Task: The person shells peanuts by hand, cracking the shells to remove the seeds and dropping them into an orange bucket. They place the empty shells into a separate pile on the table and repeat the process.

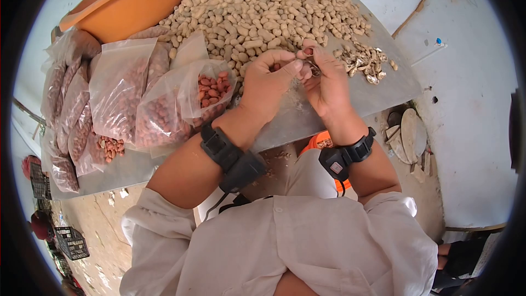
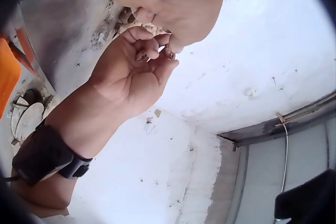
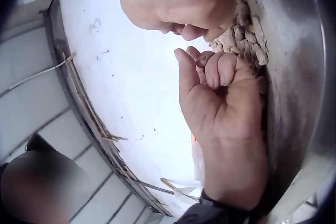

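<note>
Both hands meet over the near side of the metal table, in front of a heap of unshelled peanuts (image 1: 257, 11). My left hand (image 1: 262, 85) has curled fingers, with reddish peanut kernels (image 1: 275, 67) showing between them in the head view. Its thumb tip reaches to the right hand's fingertips. My right hand (image 1: 330, 85) pinches an opened peanut shell (image 1: 314, 70), and a reddish kernel shows by its forefinger. In the left wrist view, a bit of shell (image 2: 170, 54) lies between the two hands' fingertips. Fingers partly hide what each hand holds.
Clear plastic bags (image 1: 121, 85) of red kernels stand on the left, one open bag (image 1: 215, 90) beside the left forearm. An orange basin (image 1: 131, 5) sits behind them. Broken shells (image 1: 367, 63) lie right of the hands. Below the table (image 1: 383, 90) is an orange bucket (image 1: 316, 141).
</note>
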{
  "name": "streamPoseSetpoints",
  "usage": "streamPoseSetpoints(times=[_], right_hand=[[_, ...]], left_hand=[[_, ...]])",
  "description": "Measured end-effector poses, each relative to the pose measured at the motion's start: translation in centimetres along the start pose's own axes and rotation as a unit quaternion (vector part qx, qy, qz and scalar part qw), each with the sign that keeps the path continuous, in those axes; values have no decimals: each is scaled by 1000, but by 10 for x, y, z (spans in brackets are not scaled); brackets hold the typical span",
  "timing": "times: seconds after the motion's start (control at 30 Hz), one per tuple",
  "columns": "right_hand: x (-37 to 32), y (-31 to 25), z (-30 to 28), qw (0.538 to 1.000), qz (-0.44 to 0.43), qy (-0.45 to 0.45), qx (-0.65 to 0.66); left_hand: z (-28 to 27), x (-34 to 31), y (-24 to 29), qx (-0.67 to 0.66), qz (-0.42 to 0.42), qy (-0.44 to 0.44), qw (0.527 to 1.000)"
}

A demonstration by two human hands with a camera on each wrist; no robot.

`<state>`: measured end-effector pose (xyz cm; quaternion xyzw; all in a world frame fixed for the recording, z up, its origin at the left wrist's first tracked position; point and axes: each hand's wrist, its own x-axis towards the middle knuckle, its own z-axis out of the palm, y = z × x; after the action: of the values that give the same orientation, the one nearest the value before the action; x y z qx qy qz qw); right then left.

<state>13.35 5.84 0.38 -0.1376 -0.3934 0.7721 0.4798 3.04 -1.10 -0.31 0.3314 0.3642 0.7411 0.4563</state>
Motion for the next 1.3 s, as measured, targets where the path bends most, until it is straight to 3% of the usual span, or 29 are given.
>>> streamPoseSetpoints(times=[0.27,0.57,0.67,0.77,0.97,1.17,1.3], right_hand=[[-15,-5,3,985,-4,-24,-173],[-16,-5,1,983,-2,-44,-179],[-16,-3,0,981,-5,-34,-189],[-17,-3,1,982,-11,-23,-190],[-18,2,1,966,-50,-42,-249],[-15,16,-5,929,-144,-61,-337],[-17,22,0,940,-134,-38,-313]], left_hand=[[-1,0,-2,40,32,-69,996],[-1,2,2,48,16,-101,994],[-6,8,-9,69,58,-120,989],[1,2,5,73,11,-95,993],[-4,4,10,-71,-121,-65,988],[-12,10,0,-133,-168,-45,976],[-14,11,1,-143,-183,-36,972]])
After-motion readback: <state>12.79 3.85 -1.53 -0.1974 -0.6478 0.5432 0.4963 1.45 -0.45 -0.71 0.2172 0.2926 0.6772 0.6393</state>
